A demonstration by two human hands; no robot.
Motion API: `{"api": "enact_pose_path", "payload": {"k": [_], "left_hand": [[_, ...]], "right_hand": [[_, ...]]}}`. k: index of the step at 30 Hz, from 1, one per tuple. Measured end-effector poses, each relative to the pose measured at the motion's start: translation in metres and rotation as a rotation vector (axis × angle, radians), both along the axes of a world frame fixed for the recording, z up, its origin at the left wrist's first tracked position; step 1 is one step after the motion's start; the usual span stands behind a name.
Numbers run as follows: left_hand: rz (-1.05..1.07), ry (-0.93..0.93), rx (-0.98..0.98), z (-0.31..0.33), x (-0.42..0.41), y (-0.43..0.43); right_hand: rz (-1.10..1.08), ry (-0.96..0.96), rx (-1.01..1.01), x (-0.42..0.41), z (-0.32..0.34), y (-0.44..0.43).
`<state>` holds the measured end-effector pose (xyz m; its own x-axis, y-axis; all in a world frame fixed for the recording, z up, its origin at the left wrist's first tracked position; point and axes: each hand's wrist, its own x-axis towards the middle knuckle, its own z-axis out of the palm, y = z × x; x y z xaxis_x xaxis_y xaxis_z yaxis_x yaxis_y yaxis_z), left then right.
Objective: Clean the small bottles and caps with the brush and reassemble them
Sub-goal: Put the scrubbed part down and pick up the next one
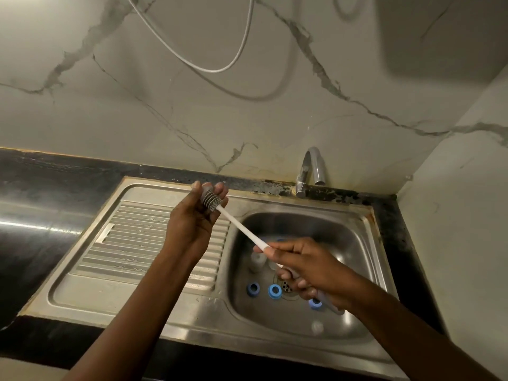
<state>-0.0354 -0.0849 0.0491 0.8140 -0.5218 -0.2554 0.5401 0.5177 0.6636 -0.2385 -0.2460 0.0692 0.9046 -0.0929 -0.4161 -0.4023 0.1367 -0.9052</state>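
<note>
A person stands at a metal sink [275, 199] set in a black counter [41, 182]. Both hands are up over the sink, and both hold the same brush [239, 227].

The left hand [192, 218] is above the ridged side of the sink. Its fingers and thumb are curled round the grey bumpy head [211, 199] of the brush. The right hand [308, 268] is over the bowl, lower down and nearer the person. Its fingers are closed on the white handle at the other end. The brush slants down from the left hand to the right hand.

Down in the bowl, one blue cap [253, 289] and a second blue cap [274, 291] sit side by side, just left of the drain hole [286, 286]. A third blue cap [315, 303] lies on the right of the hole, partly hidden under the right hand. A small white bottle [257, 260] is behind the first two caps. Another white bottle [317, 327] lies near the front of the bowl. Both look blurry.

A shiny tap [313, 166] stands behind the bowl. A white cord [242, 48] hangs in a loop on the marble wall.
</note>
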Motion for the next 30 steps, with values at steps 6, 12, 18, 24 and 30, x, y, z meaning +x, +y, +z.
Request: {"api": "enact_pose_path", "payload": {"k": [6, 12, 18, 24, 30], "left_hand": [[-0.054, 0.032, -0.109, 0.001, 0.001, 0.003], [0.034, 0.098, 0.168, -0.011, 0.004, 0.002], [0.131, 0.071, 0.242, -0.004, -0.004, -0.001], [-0.044, -0.008, 0.04, 0.006, 0.001, 0.011], [-0.132, 0.013, 0.017, 0.014, 0.003, 0.019]], "right_hand": [[0.076, 0.156, 0.354, -0.003, 0.006, -0.004], [0.216, -0.163, -1.56, -0.005, 0.006, 0.003], [0.155, -0.297, -1.715, -0.008, -0.009, -0.002], [-0.02, 0.109, 0.302, -0.009, -0.002, 0.016], [0.041, 0.119, 0.325, -0.014, -0.001, 0.019]]}}
